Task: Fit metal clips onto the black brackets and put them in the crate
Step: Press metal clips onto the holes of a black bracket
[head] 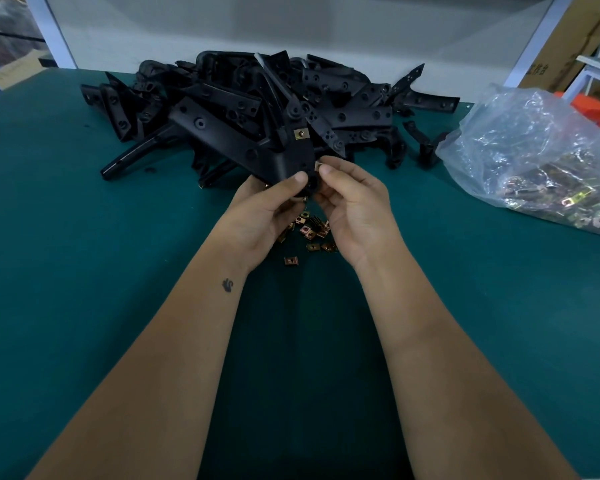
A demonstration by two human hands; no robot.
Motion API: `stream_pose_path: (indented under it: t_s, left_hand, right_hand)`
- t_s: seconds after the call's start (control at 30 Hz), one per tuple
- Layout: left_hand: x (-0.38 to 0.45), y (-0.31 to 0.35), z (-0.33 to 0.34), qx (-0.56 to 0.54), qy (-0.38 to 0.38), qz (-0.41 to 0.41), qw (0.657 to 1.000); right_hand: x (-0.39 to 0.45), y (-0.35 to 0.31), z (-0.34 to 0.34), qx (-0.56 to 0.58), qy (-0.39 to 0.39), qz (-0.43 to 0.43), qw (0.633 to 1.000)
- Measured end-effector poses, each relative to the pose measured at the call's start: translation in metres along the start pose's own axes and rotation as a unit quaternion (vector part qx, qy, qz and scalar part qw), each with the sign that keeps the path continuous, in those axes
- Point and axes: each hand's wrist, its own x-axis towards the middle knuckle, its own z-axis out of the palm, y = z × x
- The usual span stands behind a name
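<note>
My left hand (pixel 262 216) grips a black bracket (pixel 297 154) by its near end, thumb on top, holding it above the green table. One brass-coloured metal clip (pixel 300 134) sits fitted on the bracket's upper part. My right hand (pixel 352 206) pinches another metal clip (pixel 318 164) between thumb and forefinger at the bracket's right edge. Several loose clips (pixel 310 233) lie on the table just below my hands. No crate is in view.
A big pile of black brackets (pixel 243 109) fills the far middle of the green table (pixel 84 271). A clear plastic bag of clips (pixel 541 161) lies at the right. A white panel stands behind the pile; cardboard boxes (pixel 565 39) are at far right.
</note>
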Motion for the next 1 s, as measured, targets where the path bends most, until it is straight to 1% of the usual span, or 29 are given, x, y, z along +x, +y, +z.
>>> stream_pose_path:
  t_s: [0.1, 0.23, 0.47, 0.6, 0.7, 0.77, 0.87, 1.0]
  left_hand:
    - [0.0001, -0.0008, 0.0012, 0.007, 0.02, 0.022, 1.0]
    - [-0.001, -0.0008, 0.0012, 0.025, 0.008, 0.033, 0.999]
    - [-0.0016, -0.0017, -0.0035, 0.049, -0.007, 0.033, 0.998]
    - [-0.0017, -0.0029, -0.004, 0.068, 0.004, 0.042, 0.997]
    - [-0.0018, -0.0034, -0.0039, 0.076, 0.006, 0.046, 0.996]
    - [-0.0007, -0.0034, -0.0027, 0.068, 0.011, 0.045, 0.997]
    - [0.0023, -0.0041, -0.0006, 0.02, 0.022, 0.036, 0.999]
    - [0.0056, -0.0038, -0.0008, -0.042, 0.043, 0.026, 0.998]
  right_hand:
    - [-0.0003, -0.0005, -0.0012, 0.014, 0.008, 0.009, 1.0]
    - [0.0004, -0.0013, -0.0008, 0.012, 0.016, -0.001, 1.0]
    - [-0.0007, -0.0011, 0.0, -0.054, 0.02, -0.015, 0.998]
    - [0.0001, 0.0006, -0.0004, -0.113, 0.024, -0.036, 0.993]
    - [0.0002, 0.0029, 0.0002, -0.13, 0.03, -0.043, 0.99]
    - [-0.0003, 0.0047, 0.0015, -0.133, 0.034, -0.052, 0.989]
    - [-0.0008, 0.0062, 0.0036, -0.147, 0.037, -0.082, 0.985]
    - [-0.0025, 0.0043, 0.0055, -0.199, 0.046, -0.126, 0.971]
